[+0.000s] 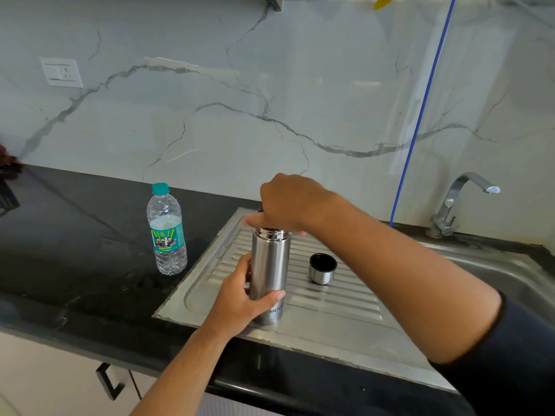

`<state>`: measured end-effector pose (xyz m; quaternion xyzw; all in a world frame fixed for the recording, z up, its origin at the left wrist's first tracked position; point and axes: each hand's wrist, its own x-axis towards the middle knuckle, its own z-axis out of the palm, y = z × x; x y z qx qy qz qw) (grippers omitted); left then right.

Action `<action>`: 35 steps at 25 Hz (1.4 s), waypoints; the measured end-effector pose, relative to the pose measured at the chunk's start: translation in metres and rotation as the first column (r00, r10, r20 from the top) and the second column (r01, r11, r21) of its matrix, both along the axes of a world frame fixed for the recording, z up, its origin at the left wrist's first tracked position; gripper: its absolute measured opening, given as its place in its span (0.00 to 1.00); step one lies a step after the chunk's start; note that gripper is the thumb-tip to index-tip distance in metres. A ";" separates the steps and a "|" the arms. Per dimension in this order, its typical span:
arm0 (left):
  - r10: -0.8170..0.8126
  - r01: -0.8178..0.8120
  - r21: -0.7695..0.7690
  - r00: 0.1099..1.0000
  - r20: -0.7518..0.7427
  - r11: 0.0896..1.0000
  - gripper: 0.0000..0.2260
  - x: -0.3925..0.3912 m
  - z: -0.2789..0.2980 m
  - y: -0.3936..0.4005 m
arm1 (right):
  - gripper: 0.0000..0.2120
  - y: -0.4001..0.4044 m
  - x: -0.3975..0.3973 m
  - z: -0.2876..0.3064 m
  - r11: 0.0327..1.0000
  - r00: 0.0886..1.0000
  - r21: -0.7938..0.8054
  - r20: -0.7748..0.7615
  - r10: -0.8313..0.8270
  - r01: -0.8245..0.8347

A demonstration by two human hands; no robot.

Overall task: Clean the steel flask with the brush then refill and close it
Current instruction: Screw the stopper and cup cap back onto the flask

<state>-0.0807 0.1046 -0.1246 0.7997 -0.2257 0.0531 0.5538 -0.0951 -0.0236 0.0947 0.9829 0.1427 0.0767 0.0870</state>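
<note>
The tall cylindrical steel flask (268, 274) is standing upright on the ribbed steel draining board (336, 298), braced by the gripping left hand (240, 298), while the right hand (288, 202) is curling over its mouth, seemingly working something hidden there. Just right of the flask, its 1 small steel cap (322, 268) is waiting, opening up.

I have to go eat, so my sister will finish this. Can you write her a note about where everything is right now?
Left hand: grips the steel flask, upright on the sink's drainboard.
Right hand: fingers curled over the flask's mouth, holding something dark; too hidden to name.
Flask cup: off, mouth up, on the drainboard right of the flask.
Water bottle: capped, on the black counter, left of the flask.
Done: outer cup removed.
Left: whether brushing is done cannot be told; refill, close.
</note>
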 end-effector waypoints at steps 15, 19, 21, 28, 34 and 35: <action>-0.023 0.023 -0.012 1.000 0.009 1.000 0.36 0.002 -0.004 0.001 | 0.33 -0.004 -0.003 0.012 0.987 0.973 0.045 -0.183 -0.143 0.153; -0.020 0.020 -0.011 1.000 0.000 1.000 0.36 0.002 -0.003 0.002 | 0.18 -0.008 -0.002 0.017 0.998 0.979 0.058 -0.198 0.038 -0.027; -0.017 0.017 -0.013 1.000 -0.011 1.000 0.35 0.002 -0.002 0.002 | 0.21 -0.005 -0.005 0.011 0.999 0.996 0.012 -0.087 0.033 -0.032; -0.015 0.015 -0.007 1.000 -0.009 1.000 0.34 0.000 -0.001 0.000 | 0.29 -0.016 -0.005 0.010 0.999 0.985 0.041 -0.172 0.000 0.007; -0.006 0.007 0.044 1.000 -0.029 0.999 0.29 0.001 0.001 -0.001 | 0.29 -0.013 -0.003 -0.001 0.986 0.993 -0.133 0.061 0.105 -0.096; -0.005 0.006 0.037 0.999 -0.034 0.999 0.29 0.001 0.000 -0.001 | 0.31 -0.009 -0.001 -0.005 0.976 0.986 -0.203 0.131 0.106 -0.079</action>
